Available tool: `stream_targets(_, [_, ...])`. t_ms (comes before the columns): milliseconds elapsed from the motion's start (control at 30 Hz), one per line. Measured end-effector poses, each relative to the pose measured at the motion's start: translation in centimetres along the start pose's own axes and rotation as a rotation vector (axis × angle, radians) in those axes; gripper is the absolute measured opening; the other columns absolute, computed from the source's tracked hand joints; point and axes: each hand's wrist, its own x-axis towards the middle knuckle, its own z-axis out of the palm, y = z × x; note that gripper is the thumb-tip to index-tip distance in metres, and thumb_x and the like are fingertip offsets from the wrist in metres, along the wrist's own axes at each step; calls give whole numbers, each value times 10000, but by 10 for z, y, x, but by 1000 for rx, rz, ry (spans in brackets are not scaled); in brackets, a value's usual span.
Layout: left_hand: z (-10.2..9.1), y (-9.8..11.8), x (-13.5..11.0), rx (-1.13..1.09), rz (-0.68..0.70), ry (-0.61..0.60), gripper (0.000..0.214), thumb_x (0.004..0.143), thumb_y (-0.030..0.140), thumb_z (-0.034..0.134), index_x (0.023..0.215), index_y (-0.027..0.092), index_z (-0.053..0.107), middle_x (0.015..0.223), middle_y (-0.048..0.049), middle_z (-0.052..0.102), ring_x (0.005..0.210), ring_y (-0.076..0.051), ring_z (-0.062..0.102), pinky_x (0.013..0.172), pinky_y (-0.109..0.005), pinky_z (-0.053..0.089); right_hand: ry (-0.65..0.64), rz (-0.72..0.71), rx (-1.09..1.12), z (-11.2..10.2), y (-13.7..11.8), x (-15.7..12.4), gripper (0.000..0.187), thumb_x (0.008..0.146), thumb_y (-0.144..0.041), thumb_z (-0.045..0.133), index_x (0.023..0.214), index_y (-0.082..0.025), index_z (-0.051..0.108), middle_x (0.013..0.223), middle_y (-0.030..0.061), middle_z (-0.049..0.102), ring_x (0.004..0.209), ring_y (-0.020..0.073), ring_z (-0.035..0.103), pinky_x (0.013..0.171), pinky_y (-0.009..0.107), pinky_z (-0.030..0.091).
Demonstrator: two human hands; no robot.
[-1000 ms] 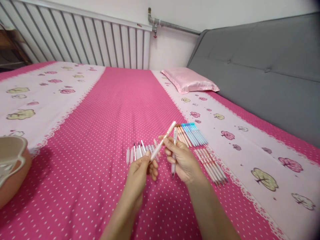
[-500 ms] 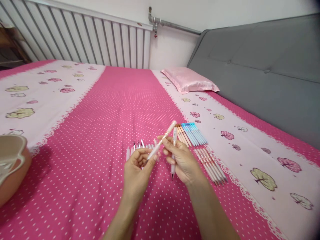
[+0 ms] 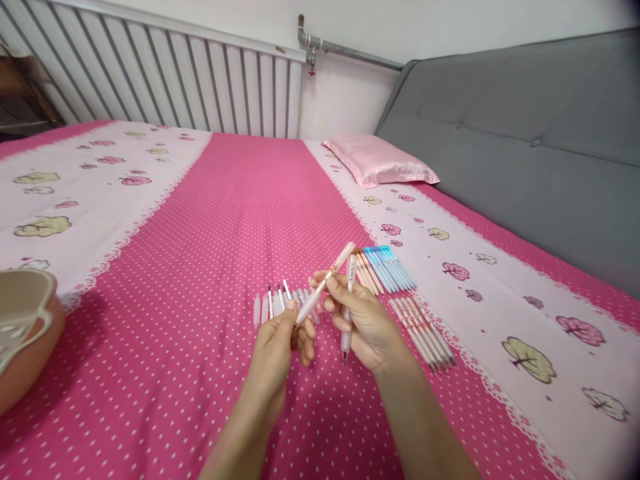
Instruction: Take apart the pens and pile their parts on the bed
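Note:
A pale pink pen [image 3: 320,293] slants between my hands, its upper end pointing right and away from me. My left hand [image 3: 277,340] has its thumb and curled fingers at the pen's lower end. Around the pen's middle, the thumb and forefinger of my right hand [image 3: 365,320] pinch it. A second pen [image 3: 347,337], whitish with a dark tip pointing down, is held by the other fingers of that hand. Behind my left hand lie several loose pen parts [image 3: 265,308], clear and white tubes and thin refills, partly covered by the hand.
To the right, pens lie in rows on the bedspread [image 3: 200,280]: blue pens [image 3: 390,269], orange pens [image 3: 368,273] and pinkish-white pens [image 3: 423,333]. At the left edge stands a peach-coloured container [image 3: 43,347] with white pieces inside. Beyond are a pink pillow [image 3: 380,160] and a grey headboard [image 3: 515,133].
My left hand has shifted its grip at the pen's lower end, its thumb now raised along the pen and its fingers lower. The right hand stays nearly still with both pens.

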Motion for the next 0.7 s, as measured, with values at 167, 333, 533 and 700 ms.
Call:
stream_targets(167, [1,2,0,28,14,-18,441,793,522,456,666,122,591,487,-18,573,403,-87,485,457,-209,400,-4,-1,-3,-1,0,0,205,687,-301,684,841,-165,683,729,5,577,497,20,396,322,94,242])
stream_targets(333, [4,5,0,107,200,116,367,632,354,709,910,155,575,711,1,630,602,-89,550,571,-190,429,15,-32,-40,-2,2,0,227,685,-316,684,865,-177,675,551,-43,473,453,30,350,322,114,219])
stream_targets(533, [-1,3,1,186,181,52,266,766,386,569,803,126,610,613,-5,603,519,-76,503,529,-193,400,29,-65,-28,-2,-1,-1,199,707,-300,667,860,-173,666,564,-39,486,461,32,374,324,104,237])
stream_targets(700, [-1,1,1,158,133,2,333,813,415,480,753,117,613,542,-17,594,475,-90,502,511,-209,396,104,-124,8,-5,-7,0,201,709,-321,663,836,-167,637,789,17,622,500,27,460,312,94,259])
